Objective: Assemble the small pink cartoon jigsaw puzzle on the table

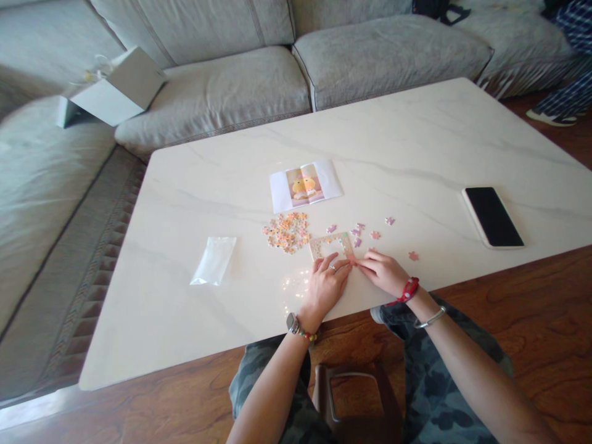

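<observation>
A small, partly built jigsaw frame (331, 245) lies near the front edge of the white marble table (416, 148). My left hand (326, 285) rests on its lower edge with fingers bent and pressed down. My right hand (383, 271) meets it at the frame's lower right corner, fingertips pinched together there; whether a piece is in them is too small to see. A heap of loose pink and yellow pieces (287, 232) sits just left of the frame. A few single pieces (375, 235) lie scattered to the right.
A folded reference picture (305, 184) lies behind the puzzle. An empty clear bag (213, 260) is to the left, a black phone (493, 216) to the right. A grey sofa (222, 92) with a white box (115, 89) stands behind. Another person's leg (562, 98) shows at top right.
</observation>
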The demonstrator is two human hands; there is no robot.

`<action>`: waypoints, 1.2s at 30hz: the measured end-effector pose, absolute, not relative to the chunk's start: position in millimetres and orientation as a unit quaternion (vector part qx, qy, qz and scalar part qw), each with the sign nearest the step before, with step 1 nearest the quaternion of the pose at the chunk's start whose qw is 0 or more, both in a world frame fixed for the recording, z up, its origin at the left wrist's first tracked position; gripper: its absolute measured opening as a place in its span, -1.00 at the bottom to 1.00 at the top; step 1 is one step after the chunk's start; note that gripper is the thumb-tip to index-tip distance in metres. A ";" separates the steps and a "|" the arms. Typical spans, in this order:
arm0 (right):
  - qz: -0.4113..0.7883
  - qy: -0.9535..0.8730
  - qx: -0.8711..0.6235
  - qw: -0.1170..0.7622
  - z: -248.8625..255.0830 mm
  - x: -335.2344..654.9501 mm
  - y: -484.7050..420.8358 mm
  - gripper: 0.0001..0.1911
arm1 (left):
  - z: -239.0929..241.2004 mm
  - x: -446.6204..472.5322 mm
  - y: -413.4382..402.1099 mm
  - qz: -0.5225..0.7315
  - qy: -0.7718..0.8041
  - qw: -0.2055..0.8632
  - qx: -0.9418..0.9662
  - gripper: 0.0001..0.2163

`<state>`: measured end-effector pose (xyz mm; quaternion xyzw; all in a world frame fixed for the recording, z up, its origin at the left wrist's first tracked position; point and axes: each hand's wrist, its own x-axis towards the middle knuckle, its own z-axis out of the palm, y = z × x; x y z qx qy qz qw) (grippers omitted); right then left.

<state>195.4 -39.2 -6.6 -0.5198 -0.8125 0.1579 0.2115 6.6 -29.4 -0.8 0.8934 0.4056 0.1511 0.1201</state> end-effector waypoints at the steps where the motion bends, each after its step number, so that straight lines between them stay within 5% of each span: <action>1: 0.173 -0.798 -0.524 0.242 -6.2 197.3 -37.3 -0.72 | -0.7 6.7 -29.8 0.152 0.406 0.120 0.893 -0.77; 6: 0.157 -0.729 -0.575 0.336 4.2 209.0 -25.0 -0.75 | -1.2 7.2 -30.8 0.164 0.400 0.130 0.892 -0.78; 18: 0.091 -0.687 -0.676 0.252 -3.3 279.7 -15.5 -0.81 | 3.2 -5.1 -20.9 0.290 0.471 0.176 0.814 -0.84; 24: 0.054 -0.644 -0.707 0.287 -11.6 297.5 -25.0 -0.77 | 5.1 -26.5 -19.7 0.370 0.513 0.164 0.757 -0.87; 36: 0.163 -0.667 -0.656 0.312 -16.3 320.8 -58.0 -0.76 | -1.9 -30.4 -46.4 0.357 0.517 0.192 0.754 -0.86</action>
